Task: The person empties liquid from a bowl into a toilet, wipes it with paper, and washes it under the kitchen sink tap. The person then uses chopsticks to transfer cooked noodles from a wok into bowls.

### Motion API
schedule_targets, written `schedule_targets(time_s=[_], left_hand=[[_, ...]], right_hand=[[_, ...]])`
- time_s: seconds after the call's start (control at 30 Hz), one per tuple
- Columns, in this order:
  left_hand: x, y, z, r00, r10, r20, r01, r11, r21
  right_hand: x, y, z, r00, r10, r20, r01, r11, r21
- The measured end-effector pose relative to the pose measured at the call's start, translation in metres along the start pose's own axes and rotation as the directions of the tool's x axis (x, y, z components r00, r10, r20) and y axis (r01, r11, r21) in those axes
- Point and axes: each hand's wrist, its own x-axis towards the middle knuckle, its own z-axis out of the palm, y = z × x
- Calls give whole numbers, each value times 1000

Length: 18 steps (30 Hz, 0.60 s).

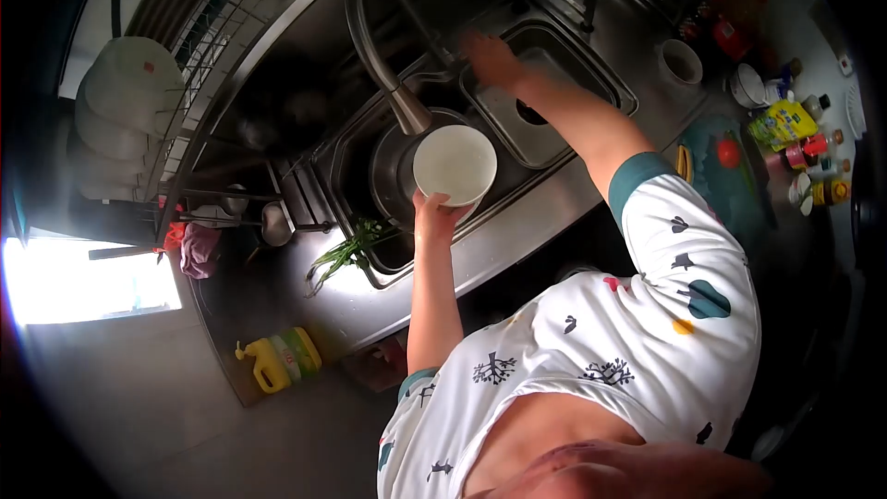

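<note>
My left hand [436, 214] grips the near lower side of a white bowl [455, 166] over the left sink basin. The bowl's open top faces me, close beneath the spout of the metal faucet [407, 106]. Behind the bowl, a round metal pan [388, 171] sits in the basin. My right hand [492, 60] stretches over the right sink basin [554, 143], near the faucet's handle [442, 51]. Motion smears its fingers, so I cannot tell whether they touch the handle. Green leafy stalks [346, 252] hang over the left basin's edge.
A yellow jug [277, 360] stands at the counter's left end. White plates [129, 106] fill a rack at upper left. On the right are a white cup [681, 63], a red tomato [728, 152] on a greenish board [716, 189], a yellow packet [783, 125] and several bottles.
</note>
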Motion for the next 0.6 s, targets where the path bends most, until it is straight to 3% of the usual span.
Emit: schedule_targets(time_s=[0.03,0.13,0.17,0.27,0.37,0.43,0.47,0.5,0.53,0.57,0.6], left_hand=[[7,0,8,1000,25,-17,-26,999,-36],[25,-1,10,996,85,-26,-86,995,-56],[31,-3,10,994,94,-58,-98,993,-62],[52,-6,6,986,112,-120,-121,990,-69],[83,-15,-4,987,122,-105,-132,987,-88],[99,-16,-2,982,165,-88,-177,975,-138],[107,-20,1,979,185,-81,-196,966,-170],[116,-22,-4,986,169,-14,-166,949,-269],[130,-31,-12,986,165,21,-149,932,-330],[145,-41,-21,985,161,53,-129,913,-387],[153,-46,-26,984,159,80,-108,892,-438]], right_hand=[[11,5,-6,999,-31,27,32,999,-11],[21,16,-5,993,-119,-5,117,965,233],[24,11,-2,991,-71,111,68,997,33],[22,2,-19,917,-60,394,125,982,-143],[-1,5,-32,963,-195,186,204,979,-27],[-33,-23,-15,986,-156,-56,165,961,221],[-52,-49,-18,990,-132,43,113,947,302],[-71,-66,-3,947,-318,-31,315,910,271],[-90,-93,-5,988,-154,23,114,819,563],[-101,-111,3,983,-182,29,128,789,601],[-109,-128,19,982,-174,68,117,857,502]])
